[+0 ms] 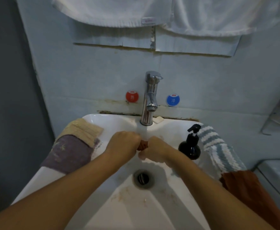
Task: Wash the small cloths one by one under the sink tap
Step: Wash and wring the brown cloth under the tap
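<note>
- The white sink [112,123] holds both hands over its drain [143,179], under water running from the tap [150,98]
- Left hand [123,145] and right hand [154,149] each have a clenched grip on a small brown cloth [142,145], bunched between them in the stream
- On the left rim lie a beige cloth [82,131] and a purple cloth [69,153]
- On the right rim stand a black soap bottle [190,146], a striped cloth [219,148] and an orange cloth [242,185]
- White towels [119,12] hang above
</note>
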A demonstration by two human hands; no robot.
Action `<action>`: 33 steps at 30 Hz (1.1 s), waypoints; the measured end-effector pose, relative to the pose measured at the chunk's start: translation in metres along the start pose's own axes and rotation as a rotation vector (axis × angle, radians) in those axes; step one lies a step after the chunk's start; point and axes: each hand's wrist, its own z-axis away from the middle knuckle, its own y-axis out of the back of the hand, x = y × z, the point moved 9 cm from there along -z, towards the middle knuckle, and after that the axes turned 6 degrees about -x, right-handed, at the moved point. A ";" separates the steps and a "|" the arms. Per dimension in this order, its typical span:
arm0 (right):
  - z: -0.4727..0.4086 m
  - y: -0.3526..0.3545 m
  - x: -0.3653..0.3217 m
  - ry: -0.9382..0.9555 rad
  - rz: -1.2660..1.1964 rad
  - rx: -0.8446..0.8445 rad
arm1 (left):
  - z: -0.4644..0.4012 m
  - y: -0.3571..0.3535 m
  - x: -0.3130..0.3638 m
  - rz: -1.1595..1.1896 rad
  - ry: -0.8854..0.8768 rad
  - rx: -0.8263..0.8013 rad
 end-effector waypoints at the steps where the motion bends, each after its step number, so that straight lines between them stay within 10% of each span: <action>1: 0.001 0.014 -0.006 0.040 0.218 0.193 | 0.000 -0.008 -0.002 0.032 0.084 -0.118; 5: 0.012 0.025 -0.036 0.290 0.759 0.532 | 0.002 -0.041 -0.007 0.631 0.289 -0.490; 12: 0.024 0.025 -0.050 0.465 0.865 0.744 | 0.029 -0.056 -0.004 1.258 0.372 -0.900; 17: 0.017 0.024 -0.047 0.419 0.777 0.683 | 0.024 -0.052 -0.009 1.193 0.350 -0.722; 23: 0.004 0.041 0.006 0.087 0.173 0.530 | 0.008 -0.025 -0.067 0.782 0.458 -0.132; 27: 0.003 0.036 -0.001 0.228 -0.014 0.442 | 0.007 -0.027 -0.050 1.381 0.537 -0.054; 33: 0.008 0.029 -0.021 0.368 -0.091 0.411 | 0.009 -0.045 -0.056 1.681 0.599 0.057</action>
